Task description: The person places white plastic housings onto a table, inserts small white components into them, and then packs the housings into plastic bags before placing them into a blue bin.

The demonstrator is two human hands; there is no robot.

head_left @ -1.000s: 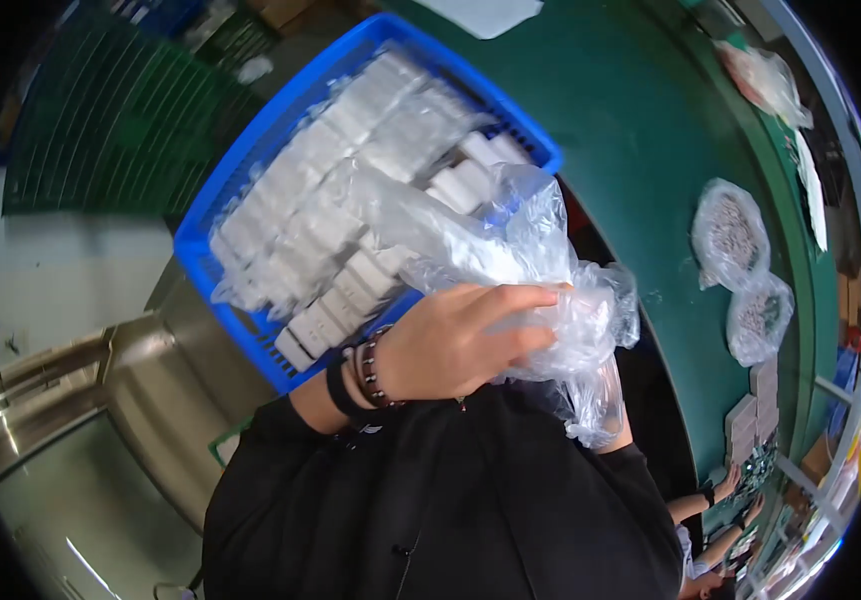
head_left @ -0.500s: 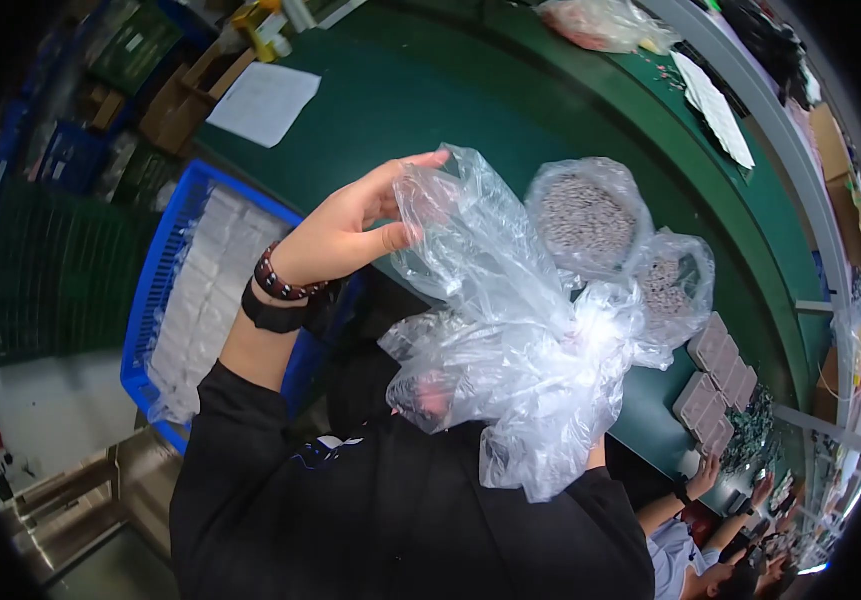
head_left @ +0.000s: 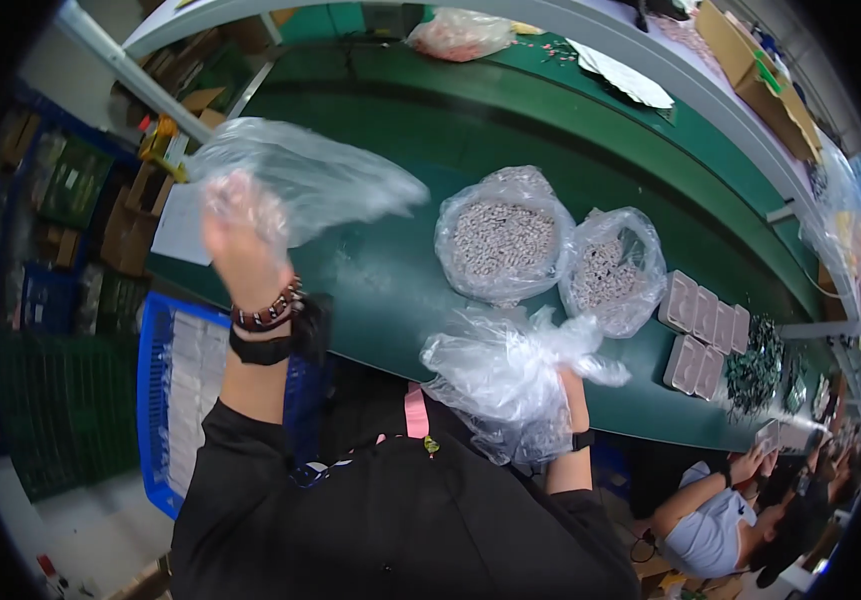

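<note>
A thin clear plastic bag (head_left: 325, 180) trails to the right from my left hand (head_left: 238, 235), which is raised over the far-left part of the bench. That hand is smeared by motion, with the film bunched at its fingers. At the bench's near edge, my right hand (head_left: 567, 390) grips a crumpled bundle of clear plastic bags (head_left: 495, 375) in front of my body. Its fingers are mostly covered by the film. Just beyond the bundle stand two open bags, a larger bag of small greyish-pink parts (head_left: 503, 240) and a smaller bag of similar parts (head_left: 605, 275).
A blue crate (head_left: 157, 400) of clear-wrapped packs stands at left, by a paper sheet (head_left: 180, 225). Shallow trays (head_left: 690, 365) and a heap of dark green pieces (head_left: 755, 370) lie on the green bench (head_left: 370, 275) at right. A co-worker (head_left: 715, 510) sits beyond.
My left hand has moved up and left, drawing one bag away from the bundle. My right hand still has the rest. The view has shifted, showing more of the bench.
</note>
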